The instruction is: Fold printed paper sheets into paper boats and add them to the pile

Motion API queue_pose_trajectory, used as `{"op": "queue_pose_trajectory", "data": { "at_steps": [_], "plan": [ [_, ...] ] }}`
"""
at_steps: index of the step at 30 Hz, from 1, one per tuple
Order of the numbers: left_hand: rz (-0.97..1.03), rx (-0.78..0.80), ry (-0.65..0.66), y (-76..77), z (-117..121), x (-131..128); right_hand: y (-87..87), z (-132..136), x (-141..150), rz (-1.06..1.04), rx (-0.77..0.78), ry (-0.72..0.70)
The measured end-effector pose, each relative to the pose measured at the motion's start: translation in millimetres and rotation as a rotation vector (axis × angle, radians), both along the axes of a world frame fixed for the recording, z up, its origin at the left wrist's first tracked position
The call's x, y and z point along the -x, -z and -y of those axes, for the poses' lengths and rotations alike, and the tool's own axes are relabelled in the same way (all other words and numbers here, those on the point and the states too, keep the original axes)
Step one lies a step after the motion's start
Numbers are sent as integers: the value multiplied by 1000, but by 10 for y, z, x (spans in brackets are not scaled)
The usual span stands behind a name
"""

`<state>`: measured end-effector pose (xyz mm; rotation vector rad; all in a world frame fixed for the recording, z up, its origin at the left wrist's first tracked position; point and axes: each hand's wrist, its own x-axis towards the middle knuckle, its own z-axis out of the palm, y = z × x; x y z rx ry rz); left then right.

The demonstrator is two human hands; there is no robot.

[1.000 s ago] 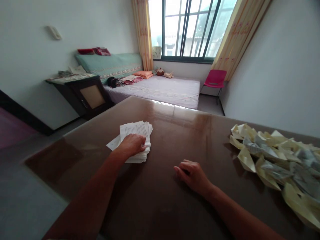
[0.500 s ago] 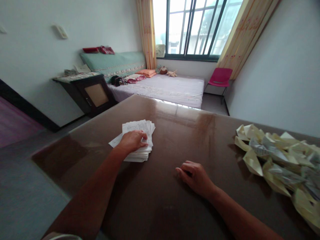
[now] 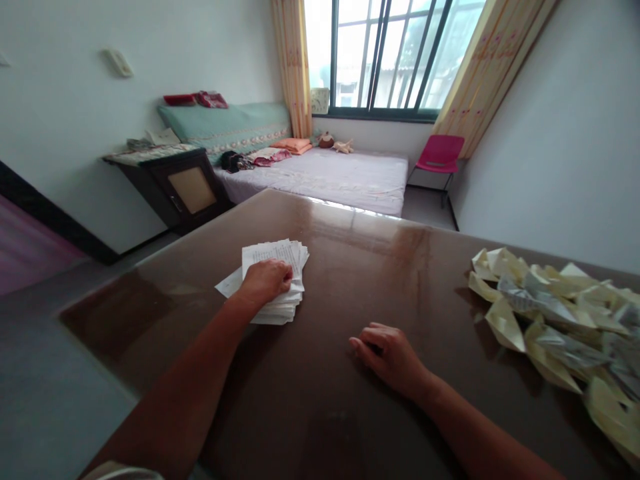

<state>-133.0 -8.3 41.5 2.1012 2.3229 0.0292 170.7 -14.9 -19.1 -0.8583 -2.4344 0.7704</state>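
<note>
My left hand [image 3: 269,279] rests on a stack of printed paper sheets [image 3: 280,313], left of the middle of the brown table. Its thumb and fingers are pinched together on the top sheet [image 3: 265,253]; the fingertips are partly hidden. The stack is uneven, and one sheet corner juts out to the left. Lower and to the right, my right hand [image 3: 393,357] lies on the tabletop with fingers loosely curled and nothing seen in them. It touches only the table.
Several folded paper pieces [image 3: 555,300], pale yellow and printed grey, are heaped along the right side of the brown table [image 3: 340,267]. Past the table's far edge are a bed [image 3: 345,177], a dark cabinet [image 3: 187,190] and a pink chair [image 3: 440,155].
The fingers of my left hand have closed together over the top sheet, where thumb and forefinger were a little apart. My right hand has stayed nearly still.
</note>
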Motion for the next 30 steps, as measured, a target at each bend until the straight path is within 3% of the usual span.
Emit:
{"op": "queue_pose_trajectory", "data": {
  "at_steps": [7,14,17,23,30],
  "plan": [
    [82,-12,18,-50,28,92,7,-6,1,17,-9,-1],
    [303,27,-11,-94,61,279,-6,-1,-1,26,0,-5],
    [292,61,12,-132,98,262,-9,1,-1,31,3,-6],
    [207,161,212,-191,195,193,-16,4,2,34,6,-2],
    [160,107,220,-171,207,158,-37,14,-1,32,9,3]
  ]
}}
